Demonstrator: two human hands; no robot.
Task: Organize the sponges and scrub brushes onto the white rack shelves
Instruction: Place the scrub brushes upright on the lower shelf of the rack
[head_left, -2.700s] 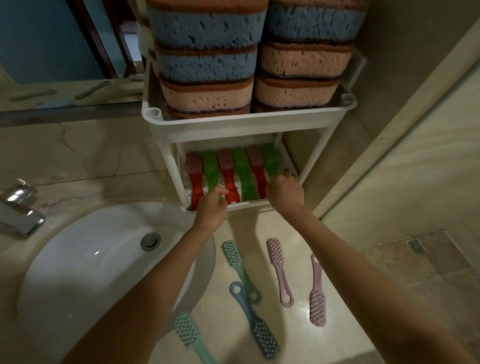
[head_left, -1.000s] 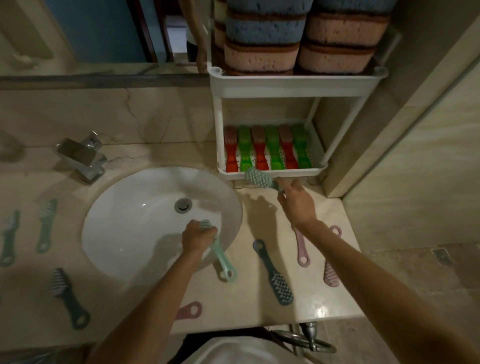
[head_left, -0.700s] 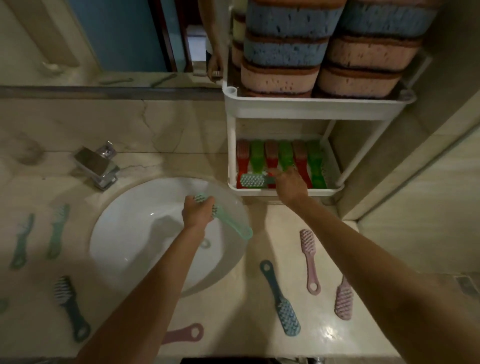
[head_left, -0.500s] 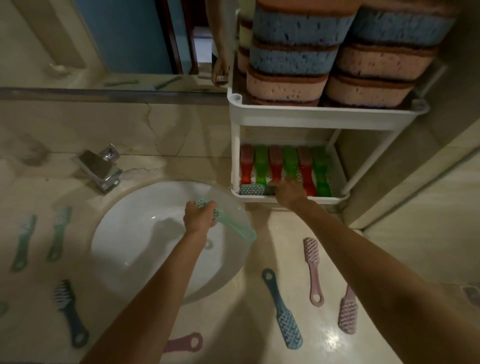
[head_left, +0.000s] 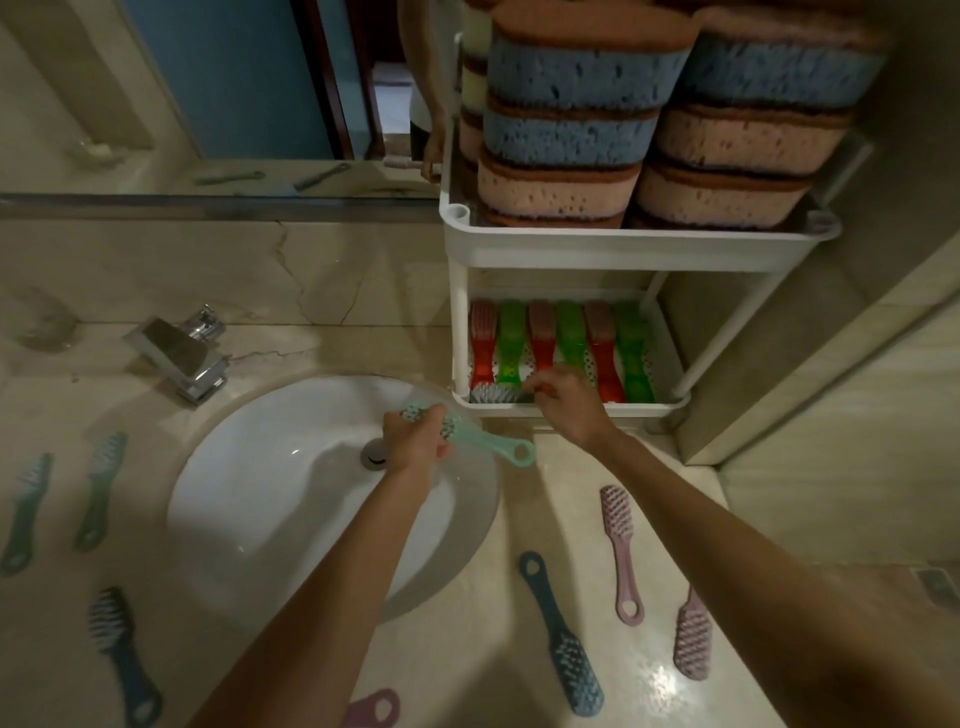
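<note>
1. Head view: the left hand (head_left: 415, 441) grips a mint-green scrub brush (head_left: 493, 447) by its bristle end, above the sink (head_left: 270, 519).
2. The right hand (head_left: 569, 410) curls its fingers round the handle of a teal scrub brush (head_left: 493, 395). This brush lies crosswise at the front of the white rack's lower shelf (head_left: 654, 410), beside the red and green brushes (head_left: 571, 343).
3. Stacked sponges (head_left: 571, 124) fill the upper shelf (head_left: 623, 249).
4. A dark blue brush (head_left: 563, 644) and two pink brushes (head_left: 621, 551) lie on the countertop (head_left: 467, 649).

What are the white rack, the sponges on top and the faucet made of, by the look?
White rack: probably moulded plastic, matte, with rounded one-piece rims. Sponges: soft foam, visibly pitted with pores, darker scouring layers. Faucet: metal, likely chrome-plated, mirror-bright reflections.
</note>
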